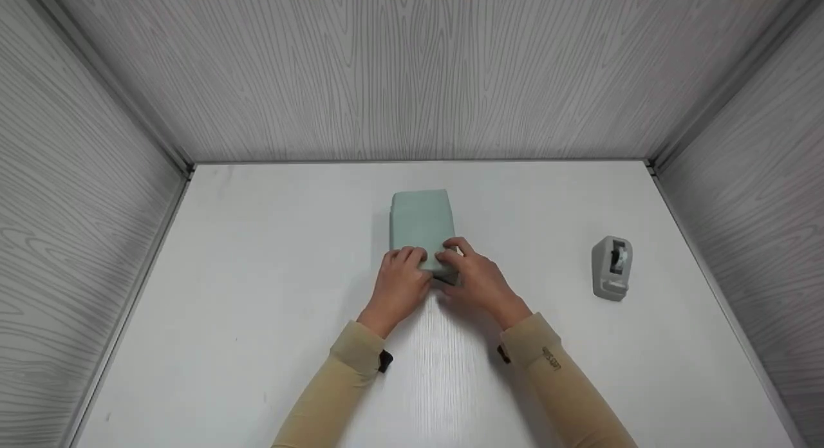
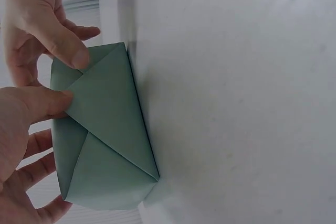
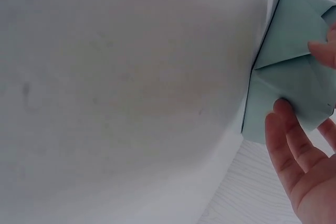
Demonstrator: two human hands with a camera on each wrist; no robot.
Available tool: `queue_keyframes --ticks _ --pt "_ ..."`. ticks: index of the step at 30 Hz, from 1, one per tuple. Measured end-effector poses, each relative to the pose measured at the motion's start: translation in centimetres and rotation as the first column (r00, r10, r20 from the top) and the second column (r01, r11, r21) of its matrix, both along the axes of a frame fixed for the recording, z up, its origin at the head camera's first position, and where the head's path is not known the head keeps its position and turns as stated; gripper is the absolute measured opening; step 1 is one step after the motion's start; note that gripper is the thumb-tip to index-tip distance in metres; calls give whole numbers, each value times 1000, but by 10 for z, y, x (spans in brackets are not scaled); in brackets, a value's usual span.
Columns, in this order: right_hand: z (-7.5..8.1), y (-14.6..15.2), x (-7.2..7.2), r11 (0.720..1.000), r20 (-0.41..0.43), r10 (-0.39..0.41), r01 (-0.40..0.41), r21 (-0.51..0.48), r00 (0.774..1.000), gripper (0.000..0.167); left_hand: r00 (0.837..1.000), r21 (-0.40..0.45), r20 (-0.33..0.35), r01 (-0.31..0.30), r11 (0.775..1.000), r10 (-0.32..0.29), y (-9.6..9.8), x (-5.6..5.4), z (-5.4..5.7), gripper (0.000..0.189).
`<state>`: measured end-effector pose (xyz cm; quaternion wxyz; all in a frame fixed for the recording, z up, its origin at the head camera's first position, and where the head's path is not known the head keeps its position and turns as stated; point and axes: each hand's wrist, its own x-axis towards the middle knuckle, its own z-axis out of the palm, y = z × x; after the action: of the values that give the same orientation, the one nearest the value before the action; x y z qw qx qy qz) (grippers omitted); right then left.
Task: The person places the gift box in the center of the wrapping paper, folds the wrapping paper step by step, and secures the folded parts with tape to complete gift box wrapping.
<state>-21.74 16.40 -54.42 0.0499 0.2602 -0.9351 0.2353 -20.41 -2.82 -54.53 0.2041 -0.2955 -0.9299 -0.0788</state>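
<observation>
Both hands are on the parcel rn, close tog. but not locked onto each other. Left hand (image 1: pixel 400 287) has it gripped at the near end, thumb on the folded end, other fingers bent over the top. Right hand (image 1: pixel 479 280) is on the near right corner, fingertips on top, thumb down by the end flaps, so it's got a hold too, tho lighter w/ the fingers more spread.

The parcel (image 1: pixel 421 219) is a pale green wrapped box, flat on the white table (image 1: pixel 257 319) approx mid-width, long side running toward the back wall (image 1: pixel 399 74). Its near end has flaps (image 2: pixel 113 108) folded in diagonally, one lapping over another, thumbs right by the creases.

Off to the right, well apart from the hands, there's a grey tape dispenser (image 1: pixel 611 268) w/ a roll in it, standing on the table. Walls are grey w/ a wood-grain pattern. Person's in tan sleeves (image 1: pixel 357 345), some dark print on the right one, plus a small black bit at each cuff, can't tell exactly what.
</observation>
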Motion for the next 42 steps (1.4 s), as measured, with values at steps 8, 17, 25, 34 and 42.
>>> queue_keyframes --ticks 8,17,25,34,42 --pt "0 -12 -2 999 -99 -16 20 42 995 42 1000 32 0 16 999 -16 -1 -1 -3 13" --pt "-4 -12 -3 999 -102 -10 14 39 995 40 988 168 120 77 983 -98 -13 1 6 17" --pt "-4 -12 -3 998 -96 -2 7 55 995 41 974 215 193 72 974 -115 -35 -7 8 35" --pt "-3 -11 -4 997 -135 28 -19 68 990 39 986 192 96 113 975 -133 -42 -14 8 31" --pt "-4 -11 -4 998 -137 34 -25 65 990 35 988 190 95 101 977 -120 -41 -15 6 31"
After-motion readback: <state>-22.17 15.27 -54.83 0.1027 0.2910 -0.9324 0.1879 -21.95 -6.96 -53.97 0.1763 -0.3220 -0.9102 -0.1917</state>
